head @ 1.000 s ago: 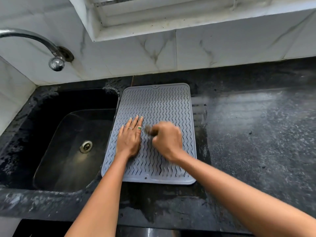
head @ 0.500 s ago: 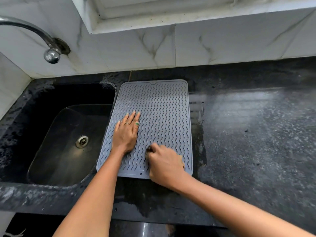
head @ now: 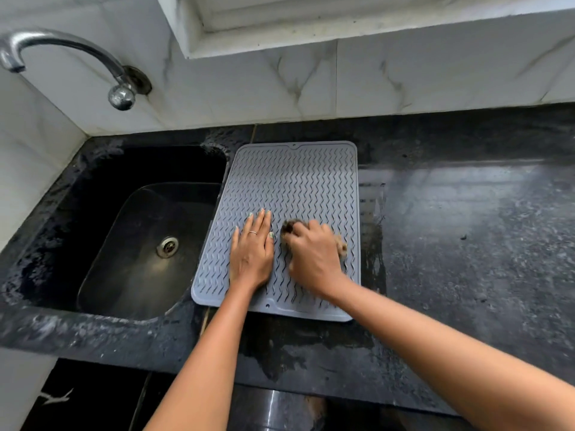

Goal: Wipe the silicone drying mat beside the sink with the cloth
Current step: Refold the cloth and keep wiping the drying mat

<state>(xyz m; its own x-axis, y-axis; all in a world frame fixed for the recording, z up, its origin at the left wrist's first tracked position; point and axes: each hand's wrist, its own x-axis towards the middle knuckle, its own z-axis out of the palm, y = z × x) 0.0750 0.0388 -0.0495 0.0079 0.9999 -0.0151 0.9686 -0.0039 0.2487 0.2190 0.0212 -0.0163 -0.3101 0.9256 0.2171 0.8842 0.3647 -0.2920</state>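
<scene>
We're mid-scrub: right hand point(head: 314, 256) bunched around the cloth point(head: 291, 227) on the mat point(head: 295, 181) at frame centre, left hand point(head: 253, 247) flat, fingers together, pinning it. Upper half probably needs doing next.

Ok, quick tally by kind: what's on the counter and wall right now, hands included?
Hands: 2, left hand flat on the mat, right hand gripping the cloth
Mat: 1
Cloth: 1
Sink: 1
Tap: 1
Total: 6
</scene>
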